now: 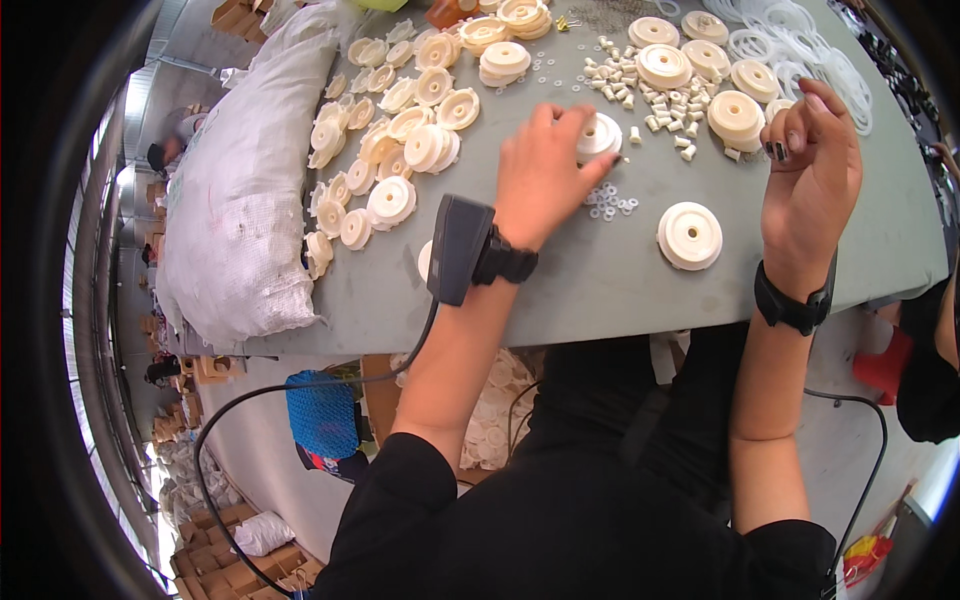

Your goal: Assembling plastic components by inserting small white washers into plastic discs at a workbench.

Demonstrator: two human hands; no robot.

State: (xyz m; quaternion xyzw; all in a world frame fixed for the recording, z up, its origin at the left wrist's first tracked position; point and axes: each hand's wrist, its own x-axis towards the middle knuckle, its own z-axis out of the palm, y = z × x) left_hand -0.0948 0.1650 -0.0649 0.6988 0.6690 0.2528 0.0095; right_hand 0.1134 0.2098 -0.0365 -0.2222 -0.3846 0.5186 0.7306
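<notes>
Fingers of your left hand are spread and curled over a cream plastic disc that lies flat on the grey table, roughly midway between its near and far edges. The disc sits just beyond and to the right of your fingertips, touching them, so it is your left hand that has it, pressed down rather than lifted as far as the view shows. Just nearer you than that disc, a small scatter of thin white washers lies on the table, right beside the heel of the same hand.

Your right hand is raised near the right edge of the table, fingers bent inward with the tips pinched together; whether they hold a small part you cannot tell from here, since nothing shows between them. It is well apart from the covered disc. A second loose disc lies flat between your two hands, closer to the near edge and nearer to your right wrist than to your left.

Toward the far edge there is a scatter of short cream bushings, with more discs beyond it, and a heap of discs lies toward the left edge beside a white sack.
</notes>
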